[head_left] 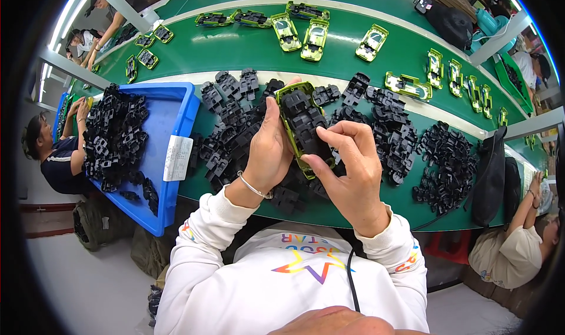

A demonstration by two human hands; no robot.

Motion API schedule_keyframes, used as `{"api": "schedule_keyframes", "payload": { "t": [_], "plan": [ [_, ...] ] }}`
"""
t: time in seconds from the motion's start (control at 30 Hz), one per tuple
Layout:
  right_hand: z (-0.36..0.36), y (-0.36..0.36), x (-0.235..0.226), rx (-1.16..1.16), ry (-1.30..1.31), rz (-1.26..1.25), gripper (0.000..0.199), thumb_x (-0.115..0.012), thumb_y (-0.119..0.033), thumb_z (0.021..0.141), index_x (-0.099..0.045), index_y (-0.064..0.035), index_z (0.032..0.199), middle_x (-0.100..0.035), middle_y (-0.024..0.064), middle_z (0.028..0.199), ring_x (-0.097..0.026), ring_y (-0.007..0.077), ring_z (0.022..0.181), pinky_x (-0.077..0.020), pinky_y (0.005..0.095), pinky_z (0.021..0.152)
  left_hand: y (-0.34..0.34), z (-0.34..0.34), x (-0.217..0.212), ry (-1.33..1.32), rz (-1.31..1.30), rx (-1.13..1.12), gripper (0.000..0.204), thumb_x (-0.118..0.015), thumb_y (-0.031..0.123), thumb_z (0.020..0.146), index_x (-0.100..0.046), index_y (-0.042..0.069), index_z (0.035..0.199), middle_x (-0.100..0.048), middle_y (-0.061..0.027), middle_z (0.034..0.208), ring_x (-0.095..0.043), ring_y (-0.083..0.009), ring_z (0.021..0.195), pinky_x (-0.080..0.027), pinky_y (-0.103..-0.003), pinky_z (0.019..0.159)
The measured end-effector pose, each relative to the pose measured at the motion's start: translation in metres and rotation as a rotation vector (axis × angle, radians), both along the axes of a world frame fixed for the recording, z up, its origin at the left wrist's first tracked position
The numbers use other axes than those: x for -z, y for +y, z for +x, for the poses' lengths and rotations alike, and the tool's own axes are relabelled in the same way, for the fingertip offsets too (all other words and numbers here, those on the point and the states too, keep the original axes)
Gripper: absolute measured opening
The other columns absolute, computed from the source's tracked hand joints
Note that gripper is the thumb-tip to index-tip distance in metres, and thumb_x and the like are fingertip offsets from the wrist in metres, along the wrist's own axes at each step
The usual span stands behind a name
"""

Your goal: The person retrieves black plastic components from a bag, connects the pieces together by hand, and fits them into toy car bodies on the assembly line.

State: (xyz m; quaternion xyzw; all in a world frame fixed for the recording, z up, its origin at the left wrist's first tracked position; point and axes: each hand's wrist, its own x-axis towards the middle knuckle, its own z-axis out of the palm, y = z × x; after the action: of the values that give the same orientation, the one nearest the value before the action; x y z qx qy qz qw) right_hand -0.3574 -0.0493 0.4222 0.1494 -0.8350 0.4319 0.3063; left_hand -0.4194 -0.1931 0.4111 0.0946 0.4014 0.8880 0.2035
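A shiny yellow-green toy car body (286, 92) lies hollow side up in my left hand (269, 144), whose fingers and thumb grip its left edge. Inside the shell sits a black plastic interior piece (305, 120). My right hand (355, 170) touches it from the right, the index finger on the black piece and the thumb at the shell's lower end. Loose black interior pieces (226, 138) are heaped on the green table around and beneath my hands. More such parts (395, 136) lie just right of my right hand.
A blue bin (187, 114) with black parts stands at the left. Small black parts (447, 164) are piled at the right. Beyond, green car bodies (372, 42) rest on a green belt (229, 50). Co-workers (56, 152) sit on both sides; a grey post (524, 126) stands right.
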Motion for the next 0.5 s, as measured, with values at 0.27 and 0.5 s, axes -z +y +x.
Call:
{"api": "schedule_keyframes", "payload": {
  "t": [0.27, 0.5],
  "plan": [
    [-0.0004, 0.0014, -0.0016, 0.023, -0.005, -0.001, 0.043, -0.083, -0.005, 0.068, -0.064, -0.001, 0.106, -0.056, 0.0117, 0.1, -0.059, 0.0264, 0.085, -0.0511, 0.0339, 0.068, 0.0044, 0.0013, -0.0016, 0.018, -0.009, -0.008, 0.059, -0.019, 0.047, 0.106, -0.026, 0.011, 0.152, -0.047, -0.0072, 0.139, -0.054, -0.0173, 0.119, -0.044, -0.035, 0.103],
    [-0.0005, 0.0012, -0.0002, 0.013, -0.051, -0.008, 0.044, -0.083, -0.005, 0.066, -0.064, -0.0008, 0.106, -0.056, 0.0112, 0.101, -0.058, 0.0275, 0.088, -0.05, 0.0357, 0.07, 0.0085, 0.0006, -0.0019, -0.018, -0.047, -0.054, 0.06, -0.016, 0.048, 0.105, -0.031, 0.01, 0.149, -0.059, -0.0149, 0.118, -0.059, -0.0222, 0.109, -0.047, -0.038, 0.099]
  ]
}}
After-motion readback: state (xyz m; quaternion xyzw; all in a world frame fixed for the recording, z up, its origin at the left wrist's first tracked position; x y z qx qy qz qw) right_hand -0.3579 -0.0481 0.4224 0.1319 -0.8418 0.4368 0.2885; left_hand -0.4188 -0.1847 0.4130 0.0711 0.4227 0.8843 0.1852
